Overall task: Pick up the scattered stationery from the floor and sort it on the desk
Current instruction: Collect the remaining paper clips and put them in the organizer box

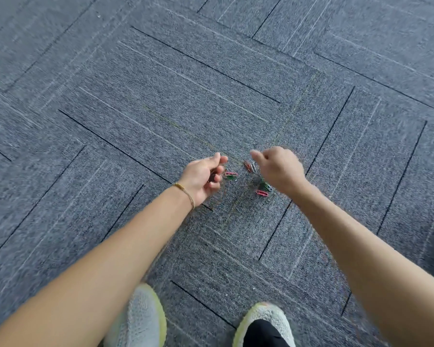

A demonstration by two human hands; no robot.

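Observation:
Several coloured paper clips lie scattered on the grey carpet between my hands. A pink clip (231, 174) and a green one sit just right of my left hand (202, 180). A red clip (247, 165) and a pale one lie under the fingertips of my right hand (280, 169). Another pink clip (261, 193) and a green clip (263, 182) lie below that hand. My left hand is cupped, palm turned inward, with something small and dark in it that looks like clips. My right hand is curled, back up, fingertips pinched and blurred; what they hold is hidden.
Grey striped carpet tiles (161, 96) cover the whole floor. My two pale knit shoes (142, 319) (266, 321) stand at the bottom edge, close behind the clips. No desk is in view.

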